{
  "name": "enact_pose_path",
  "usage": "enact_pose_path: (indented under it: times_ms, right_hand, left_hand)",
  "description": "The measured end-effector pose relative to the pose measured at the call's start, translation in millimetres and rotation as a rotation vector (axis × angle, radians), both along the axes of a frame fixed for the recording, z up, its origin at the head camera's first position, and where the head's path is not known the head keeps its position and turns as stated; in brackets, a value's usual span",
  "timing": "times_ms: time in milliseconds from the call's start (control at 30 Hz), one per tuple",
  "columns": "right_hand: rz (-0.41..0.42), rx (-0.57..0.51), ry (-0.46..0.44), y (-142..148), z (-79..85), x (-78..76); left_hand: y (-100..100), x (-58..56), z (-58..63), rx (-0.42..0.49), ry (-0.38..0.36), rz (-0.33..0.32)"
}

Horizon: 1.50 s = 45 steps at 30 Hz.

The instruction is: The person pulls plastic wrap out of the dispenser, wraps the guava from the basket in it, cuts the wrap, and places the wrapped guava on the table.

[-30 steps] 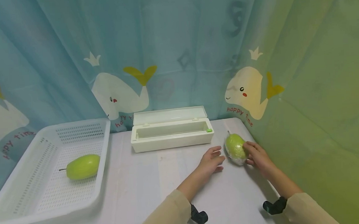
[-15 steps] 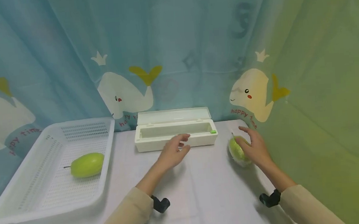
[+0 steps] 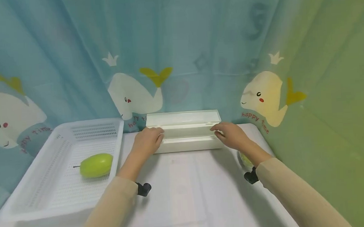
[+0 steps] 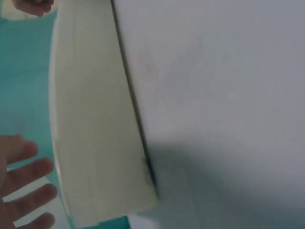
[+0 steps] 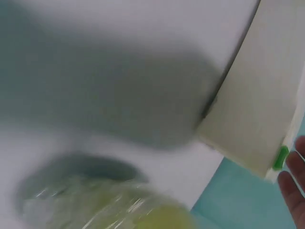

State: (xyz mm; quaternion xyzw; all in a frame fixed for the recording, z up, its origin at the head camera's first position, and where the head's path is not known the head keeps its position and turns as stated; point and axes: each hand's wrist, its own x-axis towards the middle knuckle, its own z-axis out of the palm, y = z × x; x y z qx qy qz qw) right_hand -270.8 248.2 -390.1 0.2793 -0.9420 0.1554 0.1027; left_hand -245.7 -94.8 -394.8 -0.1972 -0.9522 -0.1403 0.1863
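Observation:
A long white cling film dispenser box (image 3: 188,146) stands against the curtain with its hinged lid (image 3: 182,118) raised. My left hand (image 3: 147,140) is at the box's left end, fingertips over the opening; its fingers spread apart in the left wrist view. At the other end, my right hand (image 3: 231,134) reaches over the rim. The right wrist view has its fingertips right beside a small green slider (image 5: 281,158). Below my right forearm lies a green fruit in clear film (image 5: 162,217), mostly hidden by the arm in the head view.
On the left stands a white slotted plastic basket (image 3: 120,145) with an unwrapped green fruit (image 3: 97,165) inside, its stem pointing left. A whale-print curtain (image 3: 196,39) hangs behind the white-covered table (image 3: 181,197), and a green one (image 3: 336,135) closes off the right side.
My right hand has left the wrapped fruit and moved left to the box's right end. My left hand has moved left and forward to its left end. The view has turned slightly left.

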Motion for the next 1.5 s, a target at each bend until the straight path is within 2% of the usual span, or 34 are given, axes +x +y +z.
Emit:
enact_pose_path:
  times_ms: [167,367,467,600,867,1033,1167,1300,1500]
  right_hand:
    - [0.003,0.157,-0.051,-9,-1.8,-12.1]
    - [0.003,0.232,-0.075,-20,-5.9,-22.2]
    - [-0.020,0.271,-0.115,-25,-5.8,-26.7]
    - [-0.057,0.320,-0.186,-28,-1.8,-31.3]
    - [-0.101,0.345,-0.277,-28,1.3,-36.9]
    - [-0.119,0.338,-0.297,-33,1.3,-41.7]
    - [-0.149,0.335,-0.316,-37,-0.3,-46.1]
    - [-0.194,0.304,-0.353,-40,-2.5,-48.7]
    - [-0.215,0.310,-0.357,-42,-3.2,-51.2]
  left_hand:
    - [-1,-6.3,-5.8,-0.068,0.013,-0.018]
    - [-3,-10.4,-9.0,-0.077,-0.014,-0.011]
    - [-5,-13.1,-10.4,-0.105,-0.067,0.002]
    - [-6,-16.1,-11.6,-0.169,-0.176,0.016]
    - [-5,-21.7,-6.2,-0.239,-0.294,0.026]
    - [-8,-33.4,2.5,-0.236,-0.394,0.017]
    - [-7,-44.8,4.0,-0.220,-0.455,0.007]
    - [-5,-51.3,3.2,-0.232,-0.452,0.000]
    - [-2,-56.7,5.0,-0.260,-0.436,0.031]
